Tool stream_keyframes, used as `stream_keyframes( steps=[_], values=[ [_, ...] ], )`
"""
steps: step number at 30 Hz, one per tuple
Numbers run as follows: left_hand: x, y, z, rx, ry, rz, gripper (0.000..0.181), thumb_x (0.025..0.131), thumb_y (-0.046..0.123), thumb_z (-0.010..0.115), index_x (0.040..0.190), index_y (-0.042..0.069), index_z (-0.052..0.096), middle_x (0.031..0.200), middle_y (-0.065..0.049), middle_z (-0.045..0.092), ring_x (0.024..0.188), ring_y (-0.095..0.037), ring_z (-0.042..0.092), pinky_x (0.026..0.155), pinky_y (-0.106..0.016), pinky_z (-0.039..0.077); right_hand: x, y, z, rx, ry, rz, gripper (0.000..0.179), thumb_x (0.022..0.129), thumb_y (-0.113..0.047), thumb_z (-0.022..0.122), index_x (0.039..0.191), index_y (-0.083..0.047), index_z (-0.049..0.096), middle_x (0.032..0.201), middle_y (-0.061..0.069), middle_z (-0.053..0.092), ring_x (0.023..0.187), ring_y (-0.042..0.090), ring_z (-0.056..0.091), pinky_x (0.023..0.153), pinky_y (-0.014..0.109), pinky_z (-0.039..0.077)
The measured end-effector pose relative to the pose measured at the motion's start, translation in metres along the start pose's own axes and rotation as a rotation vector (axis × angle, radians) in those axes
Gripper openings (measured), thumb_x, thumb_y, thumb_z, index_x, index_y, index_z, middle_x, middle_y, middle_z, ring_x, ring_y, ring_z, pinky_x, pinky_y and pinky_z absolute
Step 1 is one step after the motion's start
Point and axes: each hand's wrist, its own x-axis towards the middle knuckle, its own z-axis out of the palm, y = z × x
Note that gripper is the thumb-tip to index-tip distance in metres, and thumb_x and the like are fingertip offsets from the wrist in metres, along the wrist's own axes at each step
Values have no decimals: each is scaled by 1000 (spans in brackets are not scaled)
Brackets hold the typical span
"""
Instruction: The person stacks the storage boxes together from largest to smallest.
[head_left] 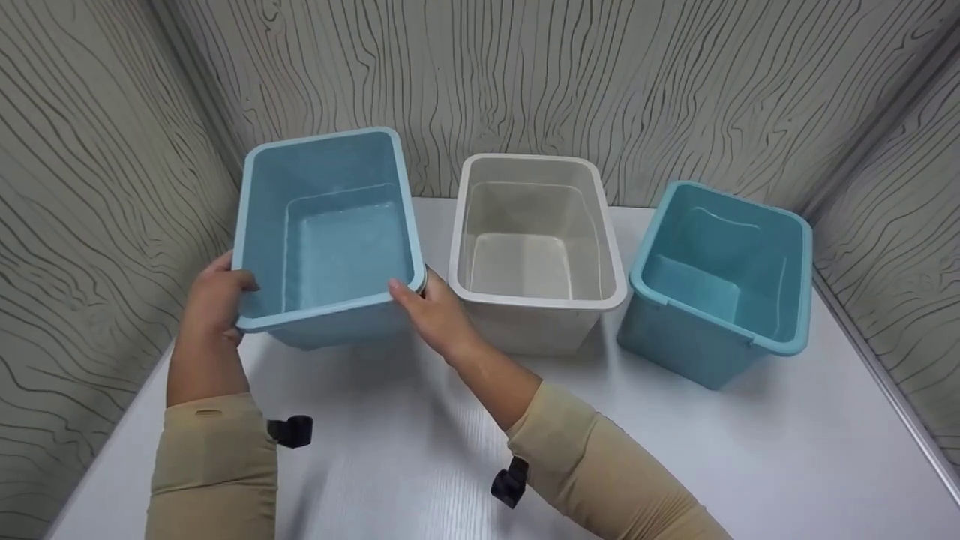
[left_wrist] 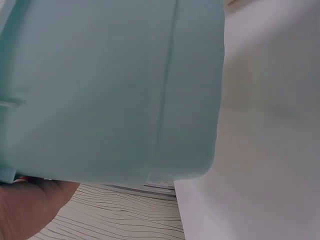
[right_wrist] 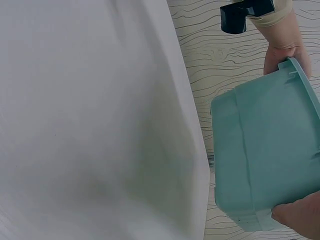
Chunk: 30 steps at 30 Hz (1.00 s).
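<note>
Both hands hold a light-blue plastic bin at the left of the head view, raised off the table and tilted so its open top faces me. My left hand grips the rim at the near left corner, thumb over the edge. At the near right corner, my right hand has its thumb on the rim and its fingers hidden behind the wall. The left wrist view shows the bin's outer side close up. In the right wrist view the bin's base hangs clear of the tabletop.
A white bin stands in the middle, near my right hand. To its right a teal bin stands turned at an angle. They rest on a white table with wood-patterned panels behind and at both sides.
</note>
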Motion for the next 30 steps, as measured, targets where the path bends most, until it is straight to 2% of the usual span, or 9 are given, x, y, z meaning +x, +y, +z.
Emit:
stream_keyframes(
  steps=[5,10,13,18,21,24,27,30],
  values=[
    [-7,8,3,-91,-6,69,64,85,3,41,144,26,29,150,-7,21,132,-32,28,101,-51,31,-3,-10,-3,8,32,-19,62,91,-30,55,142,-5,30,141,10,39,126,21,41,103,36,35],
    [-16,18,12,-280,-62,211,60,82,3,39,140,20,38,140,-11,33,122,-30,36,98,-46,33,-4,-21,-9,22,72,-24,62,90,-30,55,141,-5,31,140,10,40,125,21,42,102,36,36],
    [-22,23,19,-374,-88,286,57,81,5,39,137,17,43,134,-10,37,116,-26,38,93,-44,33,-6,-27,-14,60,96,-31,60,90,-28,54,141,-5,31,140,12,39,125,23,42,102,35,35],
    [-30,31,31,-456,-87,357,57,82,6,35,135,21,45,136,-8,37,118,-26,36,95,-44,32,-10,-39,-22,128,121,-49,61,90,-24,53,142,-5,28,142,12,36,127,23,39,103,34,34],
    [-33,34,39,-497,-110,404,59,81,7,33,136,23,44,138,-8,36,120,-27,34,96,-44,30,-13,-46,-29,134,130,-55,59,90,-24,52,141,-4,28,141,11,38,126,22,41,103,34,34],
    [-34,37,48,-540,-165,468,63,78,5,30,138,21,41,139,-9,34,122,-29,32,98,-45,27,-15,-51,-38,122,137,-55,59,90,-25,51,140,-3,29,140,12,39,124,20,43,103,35,34],
    [-33,40,58,-597,-247,527,67,75,3,30,140,18,38,141,-10,32,126,-31,28,101,-47,23,-16,-55,-48,124,159,-59,58,90,-27,51,139,-4,29,139,13,40,123,20,44,103,36,34],
    [-30,41,68,-609,-312,561,69,74,5,32,142,16,32,143,-9,28,130,-30,25,106,-45,20,-18,-58,-56,143,196,-83,56,90,-26,50,138,-4,30,139,13,40,125,22,42,104,37,33]
  ],
)
